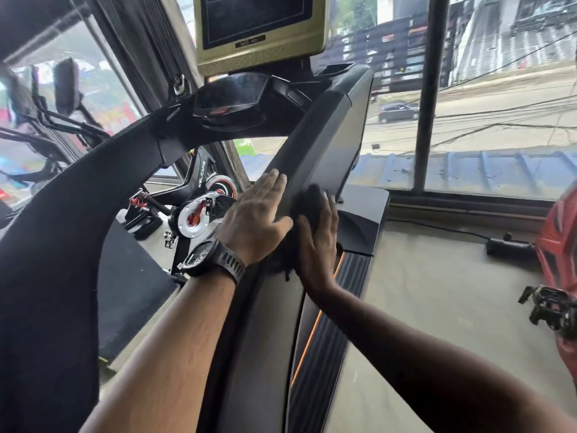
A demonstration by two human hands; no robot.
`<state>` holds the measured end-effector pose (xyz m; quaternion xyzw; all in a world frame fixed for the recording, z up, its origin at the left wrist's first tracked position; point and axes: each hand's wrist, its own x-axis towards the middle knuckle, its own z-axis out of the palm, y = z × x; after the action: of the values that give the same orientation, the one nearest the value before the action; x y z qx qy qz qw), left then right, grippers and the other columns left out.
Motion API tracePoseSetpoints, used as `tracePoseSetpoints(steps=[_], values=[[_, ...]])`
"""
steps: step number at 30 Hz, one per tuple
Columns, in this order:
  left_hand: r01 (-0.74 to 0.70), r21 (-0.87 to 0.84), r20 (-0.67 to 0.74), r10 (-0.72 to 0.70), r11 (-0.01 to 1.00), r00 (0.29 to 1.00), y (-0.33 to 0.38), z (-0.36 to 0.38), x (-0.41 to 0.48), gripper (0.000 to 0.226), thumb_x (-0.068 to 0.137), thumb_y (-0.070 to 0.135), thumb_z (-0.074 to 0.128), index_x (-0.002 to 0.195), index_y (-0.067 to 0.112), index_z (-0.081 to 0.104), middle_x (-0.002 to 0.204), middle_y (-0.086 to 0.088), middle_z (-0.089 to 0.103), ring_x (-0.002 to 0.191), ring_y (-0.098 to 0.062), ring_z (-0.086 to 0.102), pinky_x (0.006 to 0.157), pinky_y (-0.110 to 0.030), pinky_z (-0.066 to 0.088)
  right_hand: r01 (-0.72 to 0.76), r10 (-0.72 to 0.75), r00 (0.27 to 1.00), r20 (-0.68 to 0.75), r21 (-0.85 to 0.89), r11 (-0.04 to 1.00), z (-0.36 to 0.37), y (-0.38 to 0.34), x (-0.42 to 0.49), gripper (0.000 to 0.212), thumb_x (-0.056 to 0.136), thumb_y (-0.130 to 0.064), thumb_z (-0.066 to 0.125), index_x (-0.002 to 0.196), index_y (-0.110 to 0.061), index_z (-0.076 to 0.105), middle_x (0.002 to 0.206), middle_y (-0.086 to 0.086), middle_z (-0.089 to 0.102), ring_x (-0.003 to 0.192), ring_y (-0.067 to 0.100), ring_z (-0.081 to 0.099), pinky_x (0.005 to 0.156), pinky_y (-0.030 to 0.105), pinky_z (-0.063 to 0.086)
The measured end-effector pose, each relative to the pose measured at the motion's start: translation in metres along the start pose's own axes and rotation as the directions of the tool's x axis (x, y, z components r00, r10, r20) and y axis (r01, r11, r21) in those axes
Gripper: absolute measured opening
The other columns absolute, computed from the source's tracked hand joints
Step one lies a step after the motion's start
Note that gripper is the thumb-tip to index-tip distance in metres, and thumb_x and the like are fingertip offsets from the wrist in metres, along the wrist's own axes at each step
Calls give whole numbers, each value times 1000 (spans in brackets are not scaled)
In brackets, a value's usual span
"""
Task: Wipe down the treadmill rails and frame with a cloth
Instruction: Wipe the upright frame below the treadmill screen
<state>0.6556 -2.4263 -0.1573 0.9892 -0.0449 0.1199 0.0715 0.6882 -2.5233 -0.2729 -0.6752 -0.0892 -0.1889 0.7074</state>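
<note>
While both hands lay against the treadmill's R upright (315, 135), neither was curled into a grip. L hand (259, 214): flat, fingers straight and together, palm on the upright's inner face; wristwatch (212, 257) on that wrist. R hand (318, 245): fingers extended, pressing a dark cloth (307, 198) onto the upright's lower section, approx. where the column met the base cover (362, 220). Cloth sat under the R palm and fingers, w/ a loose end hanging below the hand; its L edge reached the L hand's thumb side. Hands were side by side, close to touching. Below them ran the side rail (324, 332), ribbed, w/ an orange stripe. Console (237, 98) and screen (259, 26) stood above. An exercise bike (203, 207) was visible beyond the L hand; a red machine (559, 239) stood at far R, near the window (499, 89).
</note>
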Motion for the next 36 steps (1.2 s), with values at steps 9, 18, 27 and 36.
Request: tracePoseSetpoints(steps=[9,18,27,36], values=[[25,74,72,-31,997,997,9,-6,5,87,81,45,37,159,24,6,166,7,-3,149,2,-7,122,-23,-3,54,-54,997,46,9,999,-2,14,23,67,99,-37,48,161,-29,25,170,-6,14,155,5,11,125,38,19],[41,112,8,-42,993,999,24,-2,40,82,82,37,35,159,19,15,167,2,8,152,-5,4,125,-28,5,92,-91,996,12,-86,992,-4,38,52,64,101,-32,51,160,-25,26,170,-1,17,154,14,19,121,49,27],[90,126,-38,-85,988,996,26,3,35,85,81,39,41,160,21,14,167,6,6,151,0,1,124,-27,5,147,-144,989,36,-106,983,-9,58,84,65,98,-34,51,158,-29,27,170,-1,18,154,15,21,120,50,30],[135,125,-53,-129,983,990,28,3,36,88,80,41,44,159,21,14,166,7,8,151,-1,4,124,-25,8,413,-404,910,96,-99,905,-10,44,99,64,95,-29,57,154,-27,33,166,8,27,148,23,32,119,46,31]])
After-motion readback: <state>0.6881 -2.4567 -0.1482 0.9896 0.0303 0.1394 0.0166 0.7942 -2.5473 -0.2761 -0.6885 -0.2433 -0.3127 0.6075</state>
